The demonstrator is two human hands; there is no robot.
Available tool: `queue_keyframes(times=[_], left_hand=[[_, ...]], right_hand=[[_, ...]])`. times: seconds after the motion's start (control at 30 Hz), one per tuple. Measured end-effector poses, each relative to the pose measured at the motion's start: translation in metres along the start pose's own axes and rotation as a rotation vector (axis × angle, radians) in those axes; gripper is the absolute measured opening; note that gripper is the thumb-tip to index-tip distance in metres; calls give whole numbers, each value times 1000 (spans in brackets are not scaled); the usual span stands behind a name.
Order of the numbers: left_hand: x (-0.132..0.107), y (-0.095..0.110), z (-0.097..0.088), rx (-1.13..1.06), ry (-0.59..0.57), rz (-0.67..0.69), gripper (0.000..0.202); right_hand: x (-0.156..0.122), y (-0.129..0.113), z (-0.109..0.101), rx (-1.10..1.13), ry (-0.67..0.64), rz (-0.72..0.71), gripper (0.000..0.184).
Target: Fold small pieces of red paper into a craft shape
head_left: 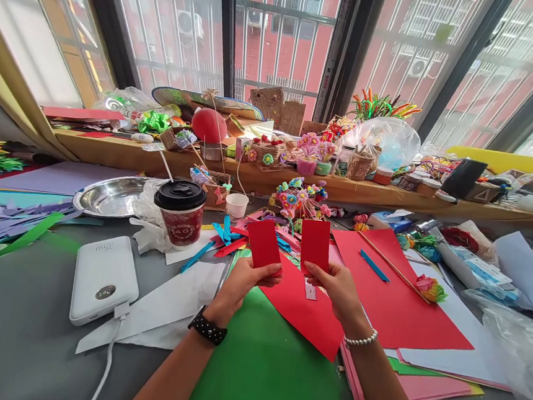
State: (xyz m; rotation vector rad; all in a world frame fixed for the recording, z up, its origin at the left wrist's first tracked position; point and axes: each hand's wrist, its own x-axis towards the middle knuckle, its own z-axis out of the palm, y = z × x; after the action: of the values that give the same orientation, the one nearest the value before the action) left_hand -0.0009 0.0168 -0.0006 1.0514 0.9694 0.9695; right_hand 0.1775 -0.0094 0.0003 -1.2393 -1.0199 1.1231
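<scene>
My left hand (246,280) pinches a small red paper rectangle (263,242) by its lower edge, thumb in front. A similar red piece is held upright in my right hand (336,290), also by the bottom. The two pieces are side by side with a gap between them. Under and behind my hands lies a larger red sheet (306,312), and a small whitish-pink strip (311,290) shows near my right fingers. Beneath my forearms is a green sheet (271,362). Another large red sheet (407,299) lies to the right, with a blue strip (374,265) on it.
A lidded coffee cup (180,223) stands left of my hands, near a white power bank (105,279) with a cable. A metal tray (108,195), a paper cup (237,206) and a stick with a paper flower (431,289) surround the work area. Crafts crowd the window ledge (158,162).
</scene>
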Motion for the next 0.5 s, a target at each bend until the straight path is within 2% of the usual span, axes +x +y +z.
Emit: queue_keyframes(times=[0.17,0.23,0.3,0.4,0.5], left_hand=[[0,-1,6,71,-26,-70,31],[2,-4,5,147,-7,-58,35],[5,-8,3,317,75,17,36],[8,-10,-2,585,244,221,32],[5,-6,-3,614,419,442,35]], right_hand=[[-1,0,1,-3,20,20,26],[-2,-1,1,2,7,21,26],[-3,-2,1,5,-17,15,24],[-4,-2,2,0,-60,6,24],[-6,-1,6,-26,-88,6,25]])
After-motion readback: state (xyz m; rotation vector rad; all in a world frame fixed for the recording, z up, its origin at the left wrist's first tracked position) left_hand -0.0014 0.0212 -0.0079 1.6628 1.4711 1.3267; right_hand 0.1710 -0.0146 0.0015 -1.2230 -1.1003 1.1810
